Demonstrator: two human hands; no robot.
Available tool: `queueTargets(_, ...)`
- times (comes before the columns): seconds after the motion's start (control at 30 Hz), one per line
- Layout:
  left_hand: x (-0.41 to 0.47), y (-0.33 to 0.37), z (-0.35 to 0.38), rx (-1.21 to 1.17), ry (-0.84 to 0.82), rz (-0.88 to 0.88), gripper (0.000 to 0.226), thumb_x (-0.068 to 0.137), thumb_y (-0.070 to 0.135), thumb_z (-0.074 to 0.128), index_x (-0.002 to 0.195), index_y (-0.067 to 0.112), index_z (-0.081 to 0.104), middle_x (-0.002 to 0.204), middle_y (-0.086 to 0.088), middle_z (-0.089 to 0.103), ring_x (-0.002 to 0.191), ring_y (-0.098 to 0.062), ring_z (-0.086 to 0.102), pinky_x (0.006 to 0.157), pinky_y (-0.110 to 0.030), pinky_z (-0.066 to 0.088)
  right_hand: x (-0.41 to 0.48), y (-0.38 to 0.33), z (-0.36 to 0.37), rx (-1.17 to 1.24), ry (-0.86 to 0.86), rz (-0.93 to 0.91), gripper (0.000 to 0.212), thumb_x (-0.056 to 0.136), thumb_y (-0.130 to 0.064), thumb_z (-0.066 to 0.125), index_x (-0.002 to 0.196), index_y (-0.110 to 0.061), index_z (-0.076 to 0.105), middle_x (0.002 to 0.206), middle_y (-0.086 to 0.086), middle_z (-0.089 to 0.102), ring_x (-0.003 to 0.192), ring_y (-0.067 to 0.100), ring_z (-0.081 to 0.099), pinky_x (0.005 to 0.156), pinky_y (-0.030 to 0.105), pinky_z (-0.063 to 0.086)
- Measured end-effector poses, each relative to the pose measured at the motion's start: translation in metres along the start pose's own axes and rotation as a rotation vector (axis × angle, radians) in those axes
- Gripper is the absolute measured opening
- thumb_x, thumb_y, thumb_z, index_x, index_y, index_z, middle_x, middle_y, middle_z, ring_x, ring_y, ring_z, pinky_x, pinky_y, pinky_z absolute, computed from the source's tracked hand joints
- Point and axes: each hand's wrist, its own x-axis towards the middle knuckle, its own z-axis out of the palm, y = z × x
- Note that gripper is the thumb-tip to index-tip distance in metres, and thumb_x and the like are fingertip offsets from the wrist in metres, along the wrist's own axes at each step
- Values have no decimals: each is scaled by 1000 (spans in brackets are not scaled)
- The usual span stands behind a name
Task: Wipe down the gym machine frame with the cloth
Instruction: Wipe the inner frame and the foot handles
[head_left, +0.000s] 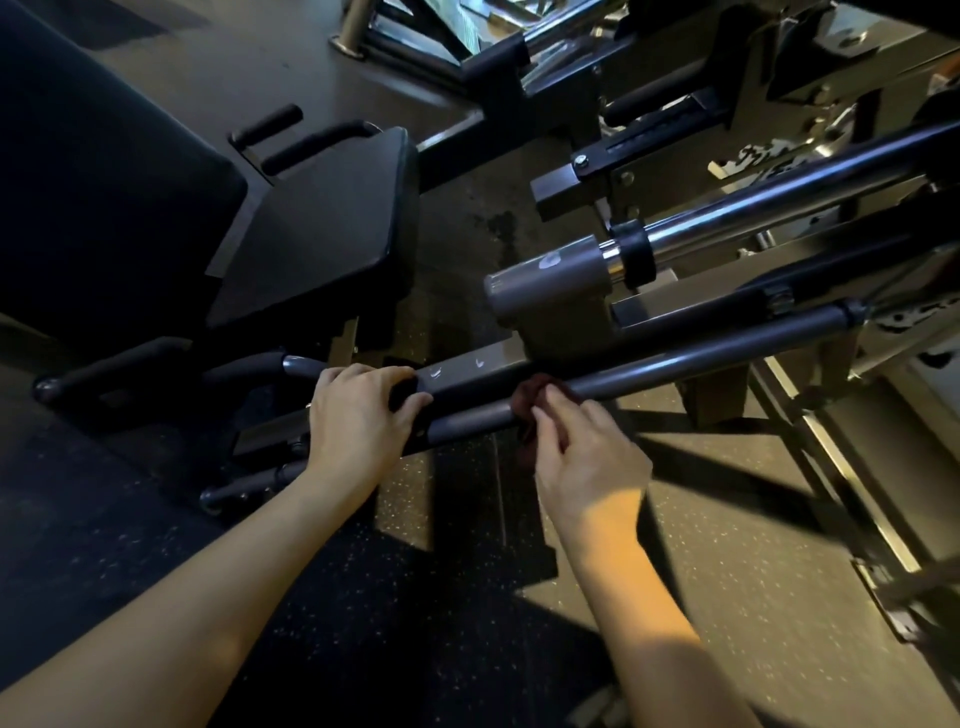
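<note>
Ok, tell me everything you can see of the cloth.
The cloth is a small dark red rag, soft-looking and crumpled into a wad. It lies against the grey round frame tube, with a fold hanging below the tube. The right hand pinches it with its fingertips. It is dim and shadowed; no pattern shows.

The right hand (582, 457) covers most of the cloth (530, 393) (a dark red scrap shows above the fingers). The frame (467, 382) and its chrome bar (779, 192) run off the right edge; the back pad (104, 182) is cut at left.
</note>
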Motion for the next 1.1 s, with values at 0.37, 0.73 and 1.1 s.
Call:
queueTargets(0.37, -3, 4, -12, 73, -23, 86, 31, 95, 38, 67, 123, 26, 72, 107, -2, 73, 109, -19, 61, 100, -38, 37, -2, -14, -1, -14, -77, -60, 35, 99, -41, 52, 127, -30, 69, 96, -6, 66, 70, 14, 64, 65, 30, 55)
queueTargets(0.73, -45, -14, -46, -69, -146, -129, 36, 93, 33, 71, 128, 30, 68, 101, 12, 66, 96, -8, 62, 87, -32, 54, -24, -86, 33, 225, -361, -82, 36, 101, -37, 57, 136, -29, 62, 116, -10, 67, 100, 5, 65, 89, 26, 55)
queueTargets(1.1, -66, 20, -40, -568, -221, -137, 37, 90, 24, 77, 124, 33, 68, 113, 18, 65, 105, 5, 61, 90, -10, 49, -20, -63, -8, 788, -447, 403, 47, 87, -14, 77, 122, -31, 50, 107, -9, 63, 102, 5, 64, 88, 28, 57)
